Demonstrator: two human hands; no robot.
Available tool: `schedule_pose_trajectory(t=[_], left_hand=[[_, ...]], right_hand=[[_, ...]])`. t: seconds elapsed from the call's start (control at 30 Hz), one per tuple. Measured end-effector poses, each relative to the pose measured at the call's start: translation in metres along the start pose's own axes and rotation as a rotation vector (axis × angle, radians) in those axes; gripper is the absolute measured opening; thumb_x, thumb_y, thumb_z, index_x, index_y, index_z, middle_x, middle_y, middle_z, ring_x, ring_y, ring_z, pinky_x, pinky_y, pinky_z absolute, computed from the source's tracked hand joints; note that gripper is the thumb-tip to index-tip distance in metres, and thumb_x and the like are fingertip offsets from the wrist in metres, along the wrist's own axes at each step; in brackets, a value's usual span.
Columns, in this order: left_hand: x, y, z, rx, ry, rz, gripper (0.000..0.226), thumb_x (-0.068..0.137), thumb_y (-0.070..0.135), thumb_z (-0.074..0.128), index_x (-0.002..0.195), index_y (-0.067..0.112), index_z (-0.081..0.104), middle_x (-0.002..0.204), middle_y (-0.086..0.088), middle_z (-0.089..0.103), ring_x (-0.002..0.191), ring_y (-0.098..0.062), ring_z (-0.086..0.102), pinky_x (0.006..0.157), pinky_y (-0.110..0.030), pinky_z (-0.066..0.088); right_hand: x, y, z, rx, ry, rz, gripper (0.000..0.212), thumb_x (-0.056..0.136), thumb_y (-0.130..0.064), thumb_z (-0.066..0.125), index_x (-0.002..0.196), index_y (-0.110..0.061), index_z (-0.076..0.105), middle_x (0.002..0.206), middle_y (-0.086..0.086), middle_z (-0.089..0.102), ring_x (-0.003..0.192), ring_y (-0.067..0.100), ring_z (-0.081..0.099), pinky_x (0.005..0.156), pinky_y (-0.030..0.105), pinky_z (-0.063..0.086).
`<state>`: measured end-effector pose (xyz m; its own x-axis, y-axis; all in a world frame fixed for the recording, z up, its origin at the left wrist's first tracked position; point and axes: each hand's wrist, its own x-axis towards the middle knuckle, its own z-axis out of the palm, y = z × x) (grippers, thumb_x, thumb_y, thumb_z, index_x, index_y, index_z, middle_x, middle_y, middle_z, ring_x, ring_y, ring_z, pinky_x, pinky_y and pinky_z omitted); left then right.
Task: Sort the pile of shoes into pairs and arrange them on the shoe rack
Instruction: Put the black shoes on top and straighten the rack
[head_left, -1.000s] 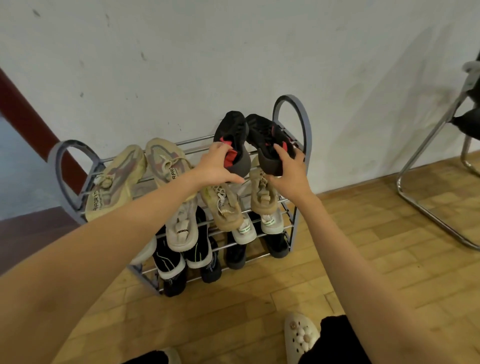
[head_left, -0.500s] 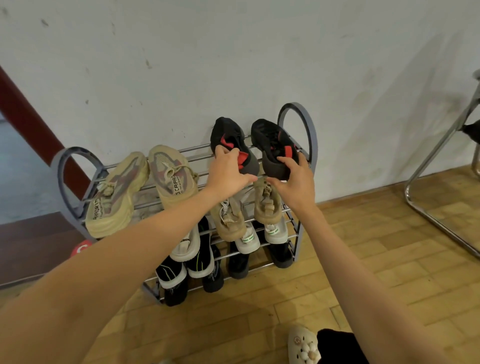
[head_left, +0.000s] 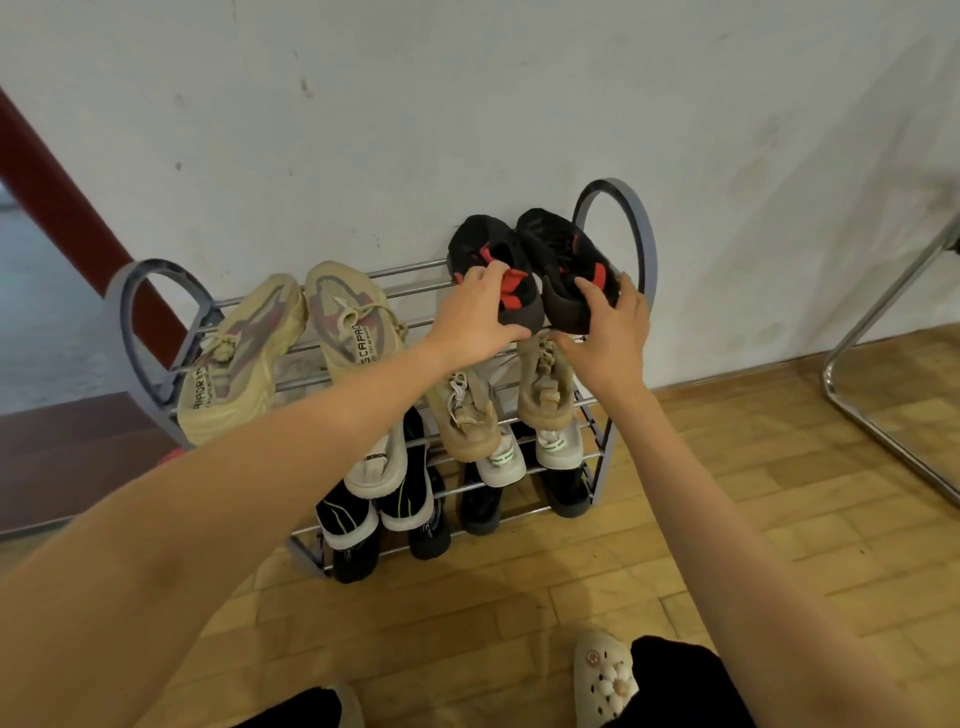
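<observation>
A grey metal shoe rack (head_left: 640, 234) stands against the white wall. On the right of its top shelf lie two black shoes with red accents, toes toward the wall. My left hand (head_left: 472, 317) grips the heel of the left black shoe (head_left: 480, 241). The heel of the right black shoe (head_left: 558, 241) is held by my right hand (head_left: 615, 332), thumb underneath. A beige sneaker pair (head_left: 239, 358) sits on the left of the top shelf. Tan shoes (head_left: 545, 389), white ones (head_left: 379, 462) and black ones (head_left: 343, 519) fill the lower shelves.
A chrome chair frame (head_left: 883, 322) stands on the wooden floor to the right of the rack. A dark red beam (head_left: 62, 208) slants down the wall at the left. My foot in a cream clog (head_left: 605, 680) is at the bottom.
Both hands have lowered the two black shoes and pushed them back onto the top shelf, toes nearer the wall. The grip on both heels has stayed.
</observation>
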<state>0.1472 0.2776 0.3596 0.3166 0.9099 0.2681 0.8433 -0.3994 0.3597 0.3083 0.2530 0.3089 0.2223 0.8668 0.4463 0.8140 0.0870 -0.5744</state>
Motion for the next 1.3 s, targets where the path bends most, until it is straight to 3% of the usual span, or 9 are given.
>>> schedule_pose_trajectory(t=[0.1, 0.2, 0.3, 0.4, 0.6, 0.73, 0.97, 1.1, 1.3], left_hand=[[-0.025, -0.01, -0.021, -0.046, 0.071, 0.033, 0.072, 0.083, 0.029, 0.071, 0.144, 0.012, 0.037, 0.145, -0.009, 0.043, 0.132, -0.022, 0.043, 0.102, -0.026, 0.033], [-0.063, -0.034, -0.056, 0.023, 0.197, 0.016, 0.057, 0.086, 0.021, 0.063, 0.139, 0.014, 0.044, 0.139, -0.006, 0.048, 0.128, -0.02, 0.046, 0.1, -0.025, 0.033], [-0.098, -0.071, -0.091, 0.1, 0.245, -0.075, 0.05, 0.086, 0.02, 0.062, 0.133, 0.012, 0.048, 0.129, -0.007, 0.053, 0.12, -0.023, 0.05, 0.098, -0.034, 0.041], [-0.125, -0.105, -0.117, 0.137, 0.15, -0.194, 0.055, 0.083, 0.022, 0.067, 0.132, 0.006, 0.049, 0.129, -0.014, 0.056, 0.119, -0.029, 0.053, 0.096, -0.039, 0.044], [-0.164, -0.15, -0.141, 0.272, -0.135, -0.305, 0.067, 0.074, 0.036, 0.079, 0.127, 0.004, 0.056, 0.117, -0.011, 0.06, 0.108, -0.031, 0.059, 0.086, -0.041, 0.048], [-0.177, -0.171, -0.135, 0.341, -0.149, -0.179, 0.078, 0.066, 0.038, 0.086, 0.129, 0.006, 0.055, 0.123, -0.01, 0.06, 0.113, -0.03, 0.055, 0.094, -0.039, 0.044], [-0.174, -0.186, -0.141, 0.384, -0.185, -0.181, 0.092, 0.072, 0.049, 0.078, 0.145, 0.009, 0.039, 0.139, -0.007, 0.048, 0.123, -0.03, 0.035, 0.102, -0.037, 0.034], [-0.16, -0.187, -0.146, 0.404, -0.214, -0.172, 0.08, 0.061, 0.054, 0.082, 0.121, 0.01, 0.051, 0.118, -0.007, 0.051, 0.109, -0.026, 0.045, 0.09, -0.036, 0.042], [-0.163, -0.192, -0.134, 0.229, -0.09, -0.164, 0.054, 0.068, 0.039, 0.082, 0.091, 0.013, 0.041, 0.084, -0.001, 0.048, 0.077, -0.02, 0.047, 0.062, -0.031, 0.033]], right_hand=[[-0.015, -0.027, 0.002, -0.089, 0.095, -0.108, 0.063, 0.083, -0.02, 0.065, 0.141, -0.016, 0.042, 0.153, 0.026, 0.019, 0.143, 0.042, 0.016, 0.115, 0.053, 0.018], [-0.031, -0.055, 0.009, -0.027, 0.09, -0.328, 0.056, 0.083, -0.012, 0.063, 0.136, -0.007, 0.047, 0.147, 0.029, 0.029, 0.136, 0.044, 0.03, 0.109, 0.053, 0.032], [-0.04, -0.087, 0.02, 0.037, -0.045, -0.474, 0.055, 0.087, -0.02, 0.062, 0.137, -0.006, 0.045, 0.141, 0.029, 0.035, 0.126, 0.042, 0.043, 0.101, 0.051, 0.044], [-0.051, -0.123, 0.033, 0.059, -0.23, -0.551, 0.067, 0.089, -0.034, 0.061, 0.147, -0.014, 0.032, 0.144, 0.03, 0.03, 0.124, 0.045, 0.043, 0.1, 0.054, 0.043], [-0.065, -0.165, 0.065, -0.058, -0.407, -0.472, 0.081, 0.085, -0.04, 0.066, 0.149, -0.017, 0.023, 0.149, 0.027, 0.021, 0.135, 0.046, 0.029, 0.107, 0.05, 0.034], [-0.059, -0.168, 0.067, -0.014, -0.485, -0.381, 0.082, 0.079, -0.033, 0.072, 0.145, -0.013, 0.029, 0.15, 0.024, 0.019, 0.135, 0.042, 0.031, 0.11, 0.044, 0.034], [-0.057, -0.168, 0.068, 0.093, -0.505, -0.295, 0.081, 0.072, -0.032, 0.079, 0.139, -0.008, 0.04, 0.143, 0.017, 0.04, 0.136, 0.034, 0.031, 0.105, 0.035, 0.035], [-0.064, -0.176, 0.073, 0.188, -0.406, -0.293, 0.068, 0.072, -0.035, 0.08, 0.131, -0.013, 0.052, 0.13, 0.008, 0.052, 0.127, 0.025, 0.041, 0.102, 0.031, 0.036], [-0.071, -0.192, 0.095, 0.281, -0.277, -0.225, 0.064, 0.069, -0.045, 0.077, 0.123, -0.018, 0.058, 0.128, 0.004, 0.054, 0.123, 0.023, 0.047, 0.102, 0.038, 0.045]])
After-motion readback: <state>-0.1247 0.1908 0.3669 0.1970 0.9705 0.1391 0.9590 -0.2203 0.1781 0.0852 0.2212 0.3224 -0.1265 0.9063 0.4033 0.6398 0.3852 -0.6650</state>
